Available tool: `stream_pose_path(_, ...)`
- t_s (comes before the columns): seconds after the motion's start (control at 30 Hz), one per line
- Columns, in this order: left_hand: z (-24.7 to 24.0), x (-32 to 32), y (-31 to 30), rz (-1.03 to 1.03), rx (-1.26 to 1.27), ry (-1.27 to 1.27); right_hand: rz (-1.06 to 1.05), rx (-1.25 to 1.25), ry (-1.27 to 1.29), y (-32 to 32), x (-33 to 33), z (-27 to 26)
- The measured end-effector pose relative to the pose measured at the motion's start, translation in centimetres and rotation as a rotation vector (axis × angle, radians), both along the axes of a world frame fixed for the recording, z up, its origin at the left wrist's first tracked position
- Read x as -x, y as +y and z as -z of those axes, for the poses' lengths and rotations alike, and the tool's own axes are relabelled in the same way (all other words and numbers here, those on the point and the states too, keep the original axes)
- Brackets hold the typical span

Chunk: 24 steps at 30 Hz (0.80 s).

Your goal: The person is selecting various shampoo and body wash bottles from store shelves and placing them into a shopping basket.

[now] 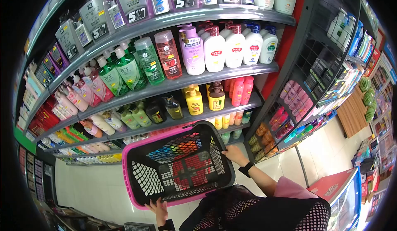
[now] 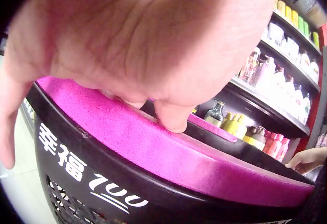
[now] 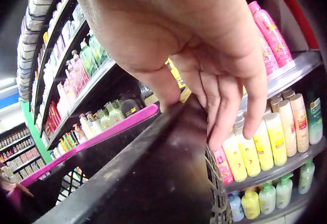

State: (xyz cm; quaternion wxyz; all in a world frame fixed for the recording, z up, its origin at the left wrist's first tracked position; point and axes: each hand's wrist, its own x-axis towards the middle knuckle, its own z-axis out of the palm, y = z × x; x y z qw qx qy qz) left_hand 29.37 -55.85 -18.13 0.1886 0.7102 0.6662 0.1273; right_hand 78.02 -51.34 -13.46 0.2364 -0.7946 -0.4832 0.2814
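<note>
Between my two hands, close against my front, sits the basket: black mesh walls, pink rim, mouth facing up toward the shelving. My left hand takes the near rim, its fingers curled over the pink edge and the thumb down the outer wall. My right hand takes the opposite rim, its fingers draped outside and the thumb inside, clamping the wall. I judge that these opposed grips keep the basket level. Shelves of pump bottles stand just beyond.

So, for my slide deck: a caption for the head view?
Left hand and right hand hold a black, pink-rimmed shopping basket before shelves of toiletry bottles.
</note>
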Motion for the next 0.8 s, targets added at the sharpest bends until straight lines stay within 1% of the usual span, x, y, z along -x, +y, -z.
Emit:
stream_pose_path(0.17,0.2,0.4,0.1,0.008,0.038,-0.003,-0.015,0.001,0.021,0.1,-0.2,0.0)
stream_pose_path(0.37,-0.3,0.0,-0.1,-0.04,0.02,-0.008,-0.048,-0.008,0.054,-0.1,-0.4,-0.7)
stream_pose_path(0.47,0.0,0.2,0.0,-0.024,0.008,0.016,-0.054,-0.018,0.06,-0.3,-0.3,-1.3)
stream_pose_path(0.6,-0.7,-0.1,-0.1,-0.024,-0.009,0.017,-0.061,-0.043,0.079,-0.5,-0.5,-0.7)
stream_pose_path(0.7,-0.3,0.3,-0.1,0.005,-0.029,0.041,-0.094,-0.101,0.087,-0.6,-0.5,-0.5)
stream_pose_path(0.77,-0.1,0.5,0.0,0.031,-0.048,0.04,-0.093,-0.062,0.12,-0.7,-0.5,-1.2)
stream_pose_path(0.8,-0.4,0.2,-0.2,-0.002,-0.049,0.056,-0.093,-0.042,0.136,-0.7,-0.6,-1.2)
